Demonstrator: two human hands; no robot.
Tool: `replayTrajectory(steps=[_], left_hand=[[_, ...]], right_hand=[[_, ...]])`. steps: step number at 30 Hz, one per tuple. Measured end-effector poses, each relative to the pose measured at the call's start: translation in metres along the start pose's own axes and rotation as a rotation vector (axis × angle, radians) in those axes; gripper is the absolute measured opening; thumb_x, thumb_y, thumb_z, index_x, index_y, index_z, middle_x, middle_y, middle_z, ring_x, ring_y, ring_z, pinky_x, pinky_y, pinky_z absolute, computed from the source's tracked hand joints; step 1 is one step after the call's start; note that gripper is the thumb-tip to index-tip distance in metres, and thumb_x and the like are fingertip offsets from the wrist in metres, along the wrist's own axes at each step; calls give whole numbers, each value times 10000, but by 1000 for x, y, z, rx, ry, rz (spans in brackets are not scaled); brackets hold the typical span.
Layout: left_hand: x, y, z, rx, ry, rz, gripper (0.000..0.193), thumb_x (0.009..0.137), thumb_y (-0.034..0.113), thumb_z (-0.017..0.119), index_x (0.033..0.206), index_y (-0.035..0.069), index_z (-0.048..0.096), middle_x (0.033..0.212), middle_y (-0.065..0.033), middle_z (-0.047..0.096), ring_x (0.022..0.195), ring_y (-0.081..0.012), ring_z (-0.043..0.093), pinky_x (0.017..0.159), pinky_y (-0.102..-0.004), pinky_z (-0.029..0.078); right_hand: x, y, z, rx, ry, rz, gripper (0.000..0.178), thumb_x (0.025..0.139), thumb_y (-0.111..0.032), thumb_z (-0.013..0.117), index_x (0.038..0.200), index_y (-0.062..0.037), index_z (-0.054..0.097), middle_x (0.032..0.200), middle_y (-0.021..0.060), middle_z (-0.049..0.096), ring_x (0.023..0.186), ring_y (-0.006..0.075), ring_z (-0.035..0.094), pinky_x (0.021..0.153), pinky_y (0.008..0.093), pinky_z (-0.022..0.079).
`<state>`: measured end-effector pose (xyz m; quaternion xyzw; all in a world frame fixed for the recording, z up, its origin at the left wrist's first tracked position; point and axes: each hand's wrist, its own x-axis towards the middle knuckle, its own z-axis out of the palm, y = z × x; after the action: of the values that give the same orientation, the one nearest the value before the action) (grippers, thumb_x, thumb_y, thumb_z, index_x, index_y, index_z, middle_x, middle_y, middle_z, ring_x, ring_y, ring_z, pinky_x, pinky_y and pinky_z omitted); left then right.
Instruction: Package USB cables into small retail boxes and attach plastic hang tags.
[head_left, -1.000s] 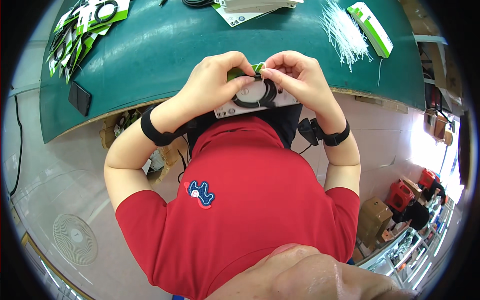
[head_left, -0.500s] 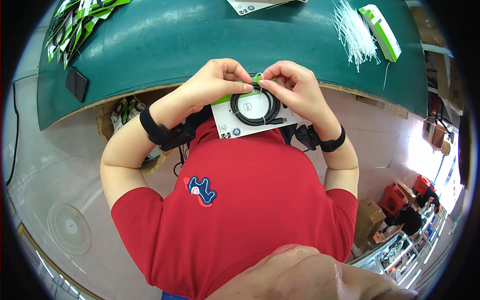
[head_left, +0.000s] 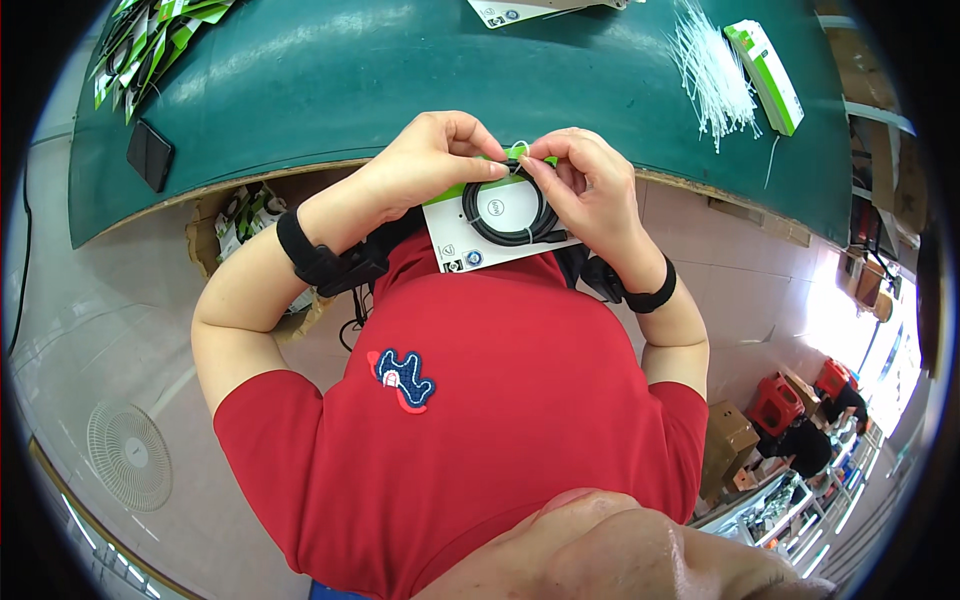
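A coiled black cable (head_left: 472,222) lies against a white and green packaging card (head_left: 450,243), held upright-tilted between my body and the table edge. A thin white cable tie (head_left: 519,147) makes a small loop over the card's top edge. My left hand (head_left: 440,152) is closed, thumb and index finger pinching at the top of the card beside the loop. With thumb and index finger, my right hand (head_left: 592,185) pinches the tie; its other fingers are curled. That hand covers the card's right side and the cable's plug end.
Loose white cable ties (head_left: 708,80) lie in a heap at the right, beside a green and white box (head_left: 768,80). Several carded cables (head_left: 150,45) are piled far left, near a black phone (head_left: 150,155). More cards (head_left: 535,8) lie at the back. A carton (head_left: 205,235) stands below the table edge.
My right hand has shifted slightly inward and down over the card, hiding the cable's plug. The tie loop stays at the card's top. My left hand keeps its pinch.
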<state>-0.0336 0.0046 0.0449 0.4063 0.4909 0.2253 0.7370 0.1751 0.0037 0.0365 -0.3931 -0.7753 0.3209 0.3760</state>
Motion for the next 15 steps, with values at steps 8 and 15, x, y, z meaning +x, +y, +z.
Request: replayTrajectory(steps=[8,15], left_hand=[[2,-2,-1,39,19,33,172,854,75,706,977,-6,617,938,-94,687,881,-125,657,790,-232,519],[3,-1,0,-2,25,44,166,852,79,707,973,0,623,925,-88,687,863,-121,654,772,-229,519]], right_hand=[[0,-1,-1,-28,47,-105,134,749,-3,732,823,-41,627,807,40,664,461,104,483,486,247,402],[-2,6,2,-81,68,-177,146,741,-7,739,828,-46,628,826,44,676,470,112,499,464,246,407]])
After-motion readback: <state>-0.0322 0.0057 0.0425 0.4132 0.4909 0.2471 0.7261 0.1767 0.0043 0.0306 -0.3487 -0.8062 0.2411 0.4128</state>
